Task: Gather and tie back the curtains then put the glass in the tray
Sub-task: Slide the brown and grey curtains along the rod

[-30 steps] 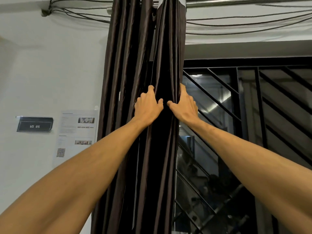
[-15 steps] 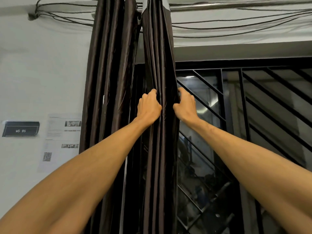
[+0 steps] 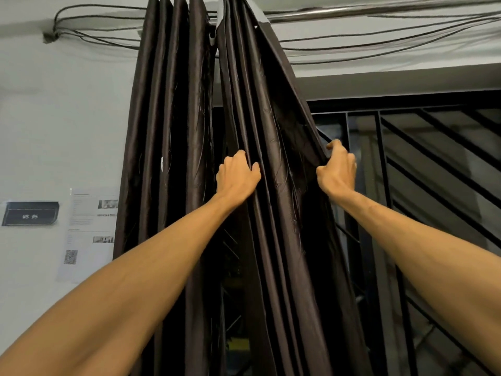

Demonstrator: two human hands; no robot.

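1. Drew the hands well apart since half a second before, when both sat close together on one narrow bundle of folds, and so fanned the right curtain panel (image 3: 282,147) out wide between them.
2. Gripped a fold near the left side of that panel with the left hand (image 3: 237,176), fingers curled into the dark cloth and thumb laid on its near face.
3. Pinched the panel's right edge with the right hand (image 3: 337,169), fingers curled round the hem, and held it out in front of the black window grille (image 3: 433,164).
4. Found the left curtain panel (image 3: 168,131) hanging untouched in tight upright pleats just beside the white wall (image 3: 54,118), from the top of the view down past the left forearm.
5. Saw the right curtain panel slanting from its hanging point at the top down to the right hand, then falling in loose folds to the bottom edge of the view.
6. Kept a narrow dark gap between the two panels, above and below the left hand.
7. Reached up with both bare forearms from the bottom corners of the view.
8. Noted dark cables (image 3: 379,42) looping along the ceiling line and a metal rod (image 3: 352,13) running rightward from the curtain tops.
9. Noted also a dark sign plate (image 3: 29,213) on the wall and a printed paper notice (image 3: 89,232) beside it, its right edge tucked behind the left curtain panel.
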